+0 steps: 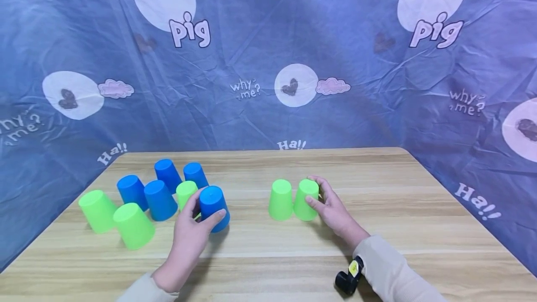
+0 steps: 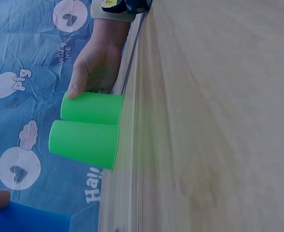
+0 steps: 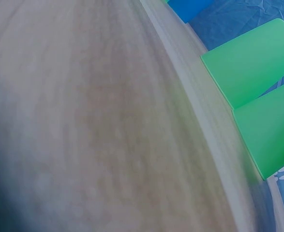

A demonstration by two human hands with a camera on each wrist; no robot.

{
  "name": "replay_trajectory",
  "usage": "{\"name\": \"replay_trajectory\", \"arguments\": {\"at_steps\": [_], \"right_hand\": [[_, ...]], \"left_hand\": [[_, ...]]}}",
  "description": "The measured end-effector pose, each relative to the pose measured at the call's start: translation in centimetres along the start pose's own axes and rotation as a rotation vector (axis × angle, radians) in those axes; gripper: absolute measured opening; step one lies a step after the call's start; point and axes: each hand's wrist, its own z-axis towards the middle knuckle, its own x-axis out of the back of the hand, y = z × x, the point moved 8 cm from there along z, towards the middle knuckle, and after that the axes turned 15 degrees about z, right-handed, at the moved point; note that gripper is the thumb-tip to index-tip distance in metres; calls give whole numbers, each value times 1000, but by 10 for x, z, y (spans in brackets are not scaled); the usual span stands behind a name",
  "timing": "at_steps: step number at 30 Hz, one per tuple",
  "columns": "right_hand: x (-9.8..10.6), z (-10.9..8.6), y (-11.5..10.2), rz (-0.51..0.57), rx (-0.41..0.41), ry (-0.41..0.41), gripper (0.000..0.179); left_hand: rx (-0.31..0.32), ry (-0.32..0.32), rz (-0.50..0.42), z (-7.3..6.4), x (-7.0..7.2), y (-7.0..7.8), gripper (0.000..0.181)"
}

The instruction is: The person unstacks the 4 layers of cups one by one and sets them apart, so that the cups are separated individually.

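Observation:
My left hand (image 1: 190, 227) grips an upside-down blue cup (image 1: 215, 209), fingers behind it and thumb across its front. To the right, my right hand (image 1: 333, 209) holds a green cup (image 1: 306, 200) between thumb and fingers. That cup stands upside down on the table, side by side with another green cup (image 1: 280, 200); their bases touch or nearly touch. In the left wrist view the same pair shows, with the right thumb on the farther green cup (image 2: 91, 107). A corner of the held blue cup (image 2: 30, 220) enters that view at lower left.
Left of my left hand stand several upside-down cups, among them a blue cup (image 1: 161, 201), a green cup (image 1: 134, 226) and a partly hidden green cup (image 1: 185, 192). Beneath everything lies a wooden table (image 1: 268, 260); a patterned blue cloth (image 1: 260, 125) hangs behind it.

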Motion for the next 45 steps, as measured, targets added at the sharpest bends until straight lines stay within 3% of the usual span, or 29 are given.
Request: {"name": "replay_trajectory", "arguments": {"at_steps": [13, 21, 30, 45], "right_hand": [[6, -2, 0, -4, 10, -1, 53], [5, -3, 0, -16, 14, -8, 53], [4, -3, 1, -1, 6, 0, 53], [1, 0, 2, -14, -15, -15, 53]], "left_hand": [[41, 22, 51, -6, 26, -15, 71], [107, 18, 102, -5, 41, -35, 80], [160, 62, 140, -2, 58, -53, 79], [217, 35, 150, 5, 69, -70, 85]]}}
